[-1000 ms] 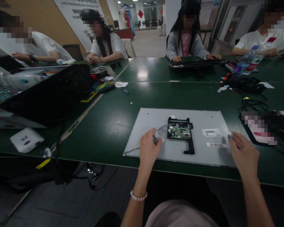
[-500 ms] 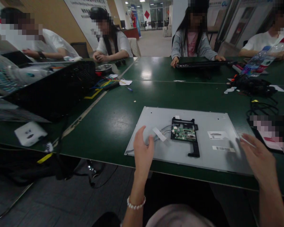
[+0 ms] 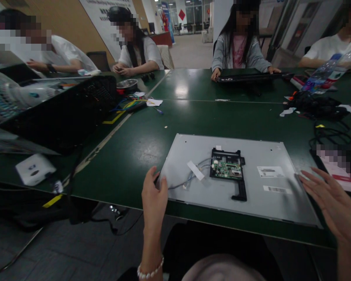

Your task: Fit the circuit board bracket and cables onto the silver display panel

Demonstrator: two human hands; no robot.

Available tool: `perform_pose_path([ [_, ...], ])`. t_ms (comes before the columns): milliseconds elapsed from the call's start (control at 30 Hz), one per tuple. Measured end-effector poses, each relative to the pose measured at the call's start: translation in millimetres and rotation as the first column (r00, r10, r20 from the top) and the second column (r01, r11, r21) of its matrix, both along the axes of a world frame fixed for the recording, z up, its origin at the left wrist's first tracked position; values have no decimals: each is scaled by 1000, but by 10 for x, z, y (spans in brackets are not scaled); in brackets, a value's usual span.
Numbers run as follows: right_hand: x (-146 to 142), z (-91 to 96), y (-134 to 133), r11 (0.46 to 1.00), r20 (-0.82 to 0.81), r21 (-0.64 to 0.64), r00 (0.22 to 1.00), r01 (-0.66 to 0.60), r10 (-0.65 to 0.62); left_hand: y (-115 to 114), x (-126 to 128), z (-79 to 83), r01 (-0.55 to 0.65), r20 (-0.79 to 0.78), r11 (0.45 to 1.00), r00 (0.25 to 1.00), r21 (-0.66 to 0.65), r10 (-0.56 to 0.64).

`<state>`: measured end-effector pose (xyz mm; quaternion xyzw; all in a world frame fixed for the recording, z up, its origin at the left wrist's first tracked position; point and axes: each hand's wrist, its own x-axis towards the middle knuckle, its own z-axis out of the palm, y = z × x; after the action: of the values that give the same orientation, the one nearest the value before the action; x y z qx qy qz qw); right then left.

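A flat grey display panel (image 3: 269,156) lies back side up at the front of the green table. A black bracket (image 3: 242,190) with a green circuit board (image 3: 226,169) sits near its middle. Thin grey cables (image 3: 178,186) run left from the board under a strip of white tape (image 3: 195,170). My left hand (image 3: 155,197) is at the panel's left edge, thumb and fingers apart around its front corner; whether it grips is unclear. At the right edge my right hand (image 3: 329,199) has its fingers stretched out, fingertips at or against the rim.
To the left stand a large black casing (image 3: 61,113), a fan (image 3: 20,91) and a small white box (image 3: 35,169). Coloured wires (image 3: 131,102) lie farther back. Black cables (image 3: 329,132) and plastic bottles (image 3: 324,74) are at the right. Several people sit across the table (image 3: 134,148).
My left hand has moved left and down from above the cables to the panel's left edge. My right hand has shifted slightly down and right, its fingers straighter along the right edge.
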<state>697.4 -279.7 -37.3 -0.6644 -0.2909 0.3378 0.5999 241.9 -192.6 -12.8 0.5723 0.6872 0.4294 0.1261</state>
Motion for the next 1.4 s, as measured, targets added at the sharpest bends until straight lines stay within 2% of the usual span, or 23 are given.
perform_pose_path([
  [300,-250,83,226,999,27,11,999,-46,46,242,-105,86,-83,-185,997,979,6,82],
  [400,-354,119,302,998,33,8,997,-65,65,282,-79,123,-107,-337,992,934,65,122],
  [467,-418,129,352,997,36,1,996,-80,80,264,35,175,-87,-430,988,893,125,133],
  [567,-522,129,430,995,28,-8,995,-98,98,167,362,249,70,-472,982,881,174,21],
  [667,-644,135,512,992,49,-17,991,-124,125,24,795,260,313,-514,941,832,128,-207],
  [800,-813,168,624,980,103,-34,975,-194,197,-133,1324,169,584,-538,812,687,7,-489],
  [900,-902,162,714,977,111,-41,971,-210,214,-170,1581,78,706,-507,704,581,-75,-637],
  [967,-933,139,769,971,112,-38,964,-237,240,-161,1668,34,728,-488,676,552,-113,-676],
  [1133,-987,108,799,949,116,-46,942,-313,316,-155,1659,18,699,-433,692,575,-181,-694],
  [1400,-1098,158,650,919,135,-13,910,-394,392,-277,1566,-43,688,-378,706,616,-169,-691],
])
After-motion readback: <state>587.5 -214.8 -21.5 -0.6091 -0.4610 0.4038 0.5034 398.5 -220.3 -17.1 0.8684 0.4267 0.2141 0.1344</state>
